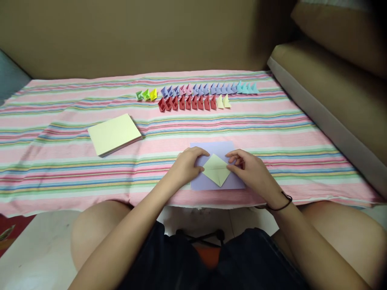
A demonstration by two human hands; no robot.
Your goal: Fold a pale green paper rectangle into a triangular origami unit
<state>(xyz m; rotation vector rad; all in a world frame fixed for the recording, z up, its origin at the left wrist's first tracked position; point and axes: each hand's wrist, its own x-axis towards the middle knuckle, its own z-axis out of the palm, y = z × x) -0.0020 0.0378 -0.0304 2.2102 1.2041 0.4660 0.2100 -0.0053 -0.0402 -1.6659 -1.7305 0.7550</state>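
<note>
A pale yellow folded paper [217, 170], diamond-shaped with crease lines across it, lies flat on a lilac sheet [198, 183]. My left hand [190, 163] holds its left corner at the thumb, with the forefinger bent above that corner over the sheet. At the opposite corner, my right hand [248, 167] has its thumb against the paper's edge and its other fingers curled beside it. The undersides of both hands' fingers are partly hidden.
A stack of pale yellow paper [115, 134] lies to the left. Behind are rows of small folded paper pieces, including red ones [188, 103], blue-purple ones [217, 89] and a yellow one [153, 94]. A striped cloth [66, 169] covers the surface; brown cushions [326, 92] stand at right.
</note>
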